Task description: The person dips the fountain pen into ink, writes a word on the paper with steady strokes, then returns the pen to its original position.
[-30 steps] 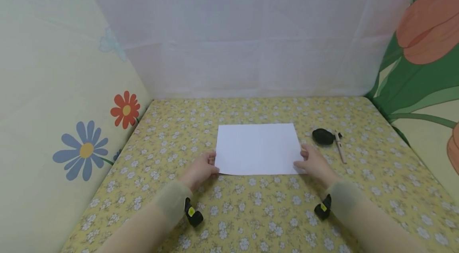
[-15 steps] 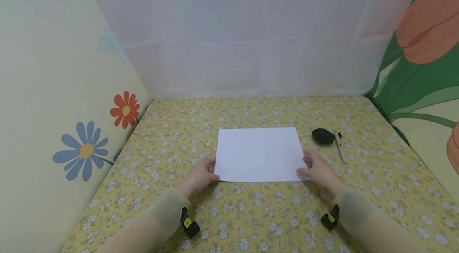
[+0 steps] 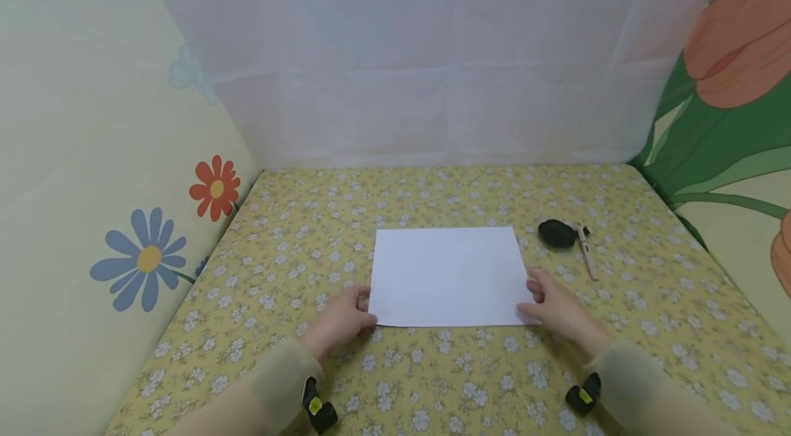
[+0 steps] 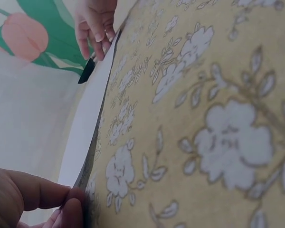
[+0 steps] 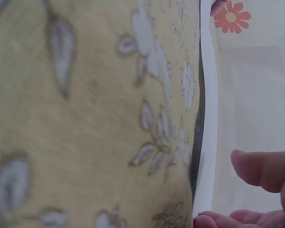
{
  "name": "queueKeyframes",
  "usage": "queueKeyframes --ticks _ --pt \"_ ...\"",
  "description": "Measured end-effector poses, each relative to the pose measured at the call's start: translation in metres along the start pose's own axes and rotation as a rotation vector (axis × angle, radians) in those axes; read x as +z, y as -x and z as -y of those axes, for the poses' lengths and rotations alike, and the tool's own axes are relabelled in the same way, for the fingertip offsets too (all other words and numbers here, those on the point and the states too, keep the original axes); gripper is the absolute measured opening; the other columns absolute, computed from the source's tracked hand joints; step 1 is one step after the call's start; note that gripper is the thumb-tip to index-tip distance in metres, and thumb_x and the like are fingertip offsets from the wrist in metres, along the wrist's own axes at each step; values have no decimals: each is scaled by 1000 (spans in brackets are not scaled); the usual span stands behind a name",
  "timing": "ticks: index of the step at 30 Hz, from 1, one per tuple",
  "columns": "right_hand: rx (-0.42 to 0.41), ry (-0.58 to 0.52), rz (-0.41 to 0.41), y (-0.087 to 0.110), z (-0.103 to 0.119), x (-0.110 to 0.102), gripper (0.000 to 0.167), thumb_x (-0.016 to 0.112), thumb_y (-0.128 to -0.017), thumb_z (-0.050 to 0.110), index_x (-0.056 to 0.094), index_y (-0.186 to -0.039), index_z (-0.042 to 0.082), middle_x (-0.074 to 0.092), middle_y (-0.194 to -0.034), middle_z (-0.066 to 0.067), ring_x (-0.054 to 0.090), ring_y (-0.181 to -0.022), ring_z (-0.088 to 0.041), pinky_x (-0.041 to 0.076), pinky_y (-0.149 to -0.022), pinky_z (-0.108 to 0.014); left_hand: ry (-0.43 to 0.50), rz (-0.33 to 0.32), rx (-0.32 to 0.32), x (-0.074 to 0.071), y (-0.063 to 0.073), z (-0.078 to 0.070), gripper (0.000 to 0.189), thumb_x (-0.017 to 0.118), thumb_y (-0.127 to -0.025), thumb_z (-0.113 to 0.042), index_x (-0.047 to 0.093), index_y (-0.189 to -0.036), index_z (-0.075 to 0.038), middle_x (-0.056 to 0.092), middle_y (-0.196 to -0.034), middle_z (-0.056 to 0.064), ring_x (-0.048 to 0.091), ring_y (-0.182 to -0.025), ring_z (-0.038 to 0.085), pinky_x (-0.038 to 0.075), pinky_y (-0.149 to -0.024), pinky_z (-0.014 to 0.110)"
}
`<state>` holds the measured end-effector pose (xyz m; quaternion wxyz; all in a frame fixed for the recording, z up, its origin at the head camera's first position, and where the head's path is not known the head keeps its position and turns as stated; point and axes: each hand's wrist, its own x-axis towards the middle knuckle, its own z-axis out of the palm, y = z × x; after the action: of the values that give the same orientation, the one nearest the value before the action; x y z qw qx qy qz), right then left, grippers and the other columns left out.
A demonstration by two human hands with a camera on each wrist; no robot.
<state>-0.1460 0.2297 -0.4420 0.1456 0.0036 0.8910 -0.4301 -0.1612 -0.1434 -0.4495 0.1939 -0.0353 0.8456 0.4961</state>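
Note:
A blank white sheet of paper (image 3: 448,277) lies lengthwise across the flowered cloth, between both hands. At its near left corner my left hand (image 3: 342,320) pinches the paper between thumb and finger; the left wrist view shows the fingertips (image 4: 72,197) meeting there. My right hand (image 3: 561,309) is at the near right corner. In the right wrist view, its thumb (image 5: 259,168) is lifted apart from the sheet while a fingertip (image 5: 205,221) touches the paper's end. Seen from both wrists, the sheet's near edge bends slightly above the cloth.
Beyond my right hand lie a black oval object (image 3: 556,234) and a slim pinkish pen-like stick (image 3: 588,256). A yellow flowered tablecloth (image 3: 432,381) covers the table. White fabric (image 3: 395,58) hangs behind it, with flower-printed panels (image 3: 148,257) at the sides.
Both hands and the sheet have moved steadily back toward the person. The right hand has also shifted slightly to the right. The black object and the stick have stayed in place.

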Motion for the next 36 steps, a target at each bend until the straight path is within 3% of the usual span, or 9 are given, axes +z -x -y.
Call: queueKeyframes --ticks 7,18,26,29,32,34,36 --pt "3 24 0 7 0 2 80 67 -91 23 21 -148 -8 38 -143 -32 42 -127 -48 38 -103 -56 -41 13 8 0 5 3 63 68 -85 -5 40 -141 4 54 -85 9 50 -70 21 42 -60 31" --pt "21 24 -9 5 -1 4 80 67 -91 23 21 -148 -9 39 -142 -32 43 -125 -48 39 -101 -56 31 42 -29 -2 2 2 69 68 -83 -2 35 -143 5 56 -86 11 52 -72 22 45 -64 32" --pt "7 1 13 5 -3 4 81 67 -92 22 19 -148 -10 37 -142 -33 42 -125 -49 39 -101 -56 -83 41 17 -9 1 2 79 69 -83 -7 26 -148 3 57 -79 9 49 -62 19 43 -56 31" --pt "0 6 12 5 -3 4 80 67 -92 22 19 -148 -10 38 -142 -34 42 -125 -49 39 -101 -56 -180 25 70 -10 1 0 73 69 -84 -11 32 -146 1 57 -79 9 49 -60 19 45 -53 33" --pt "-8 6 9 6 -3 3 80 67 -92 22 20 -147 -11 38 -141 -34 42 -124 -50 40 -100 -56 -381 10 189 -9 1 -4 58 70 -87 -18 48 -138 -2 57 -94 8 53 -73 19 49 -63 36" --pt "-9 3 8 7 -2 3 79 66 -92 22 20 -147 -11 38 -141 -34 42 -124 -50 40 -100 -56 -553 11 309 -9 0 -6 48 69 -89 -22 55 -133 -5 58 -111 9 57 -94 23 50 -80 41" --pt "-15 1 8 7 -3 3 79 66 -92 22 20 -147 -12 39 -141 -34 42 -124 -50 40 -100 -56 -730 28 440 -10 -1 -7 47 67 -92 -28 57 -134 -10 52 -133 11 50 -119 28 41 -100 47"
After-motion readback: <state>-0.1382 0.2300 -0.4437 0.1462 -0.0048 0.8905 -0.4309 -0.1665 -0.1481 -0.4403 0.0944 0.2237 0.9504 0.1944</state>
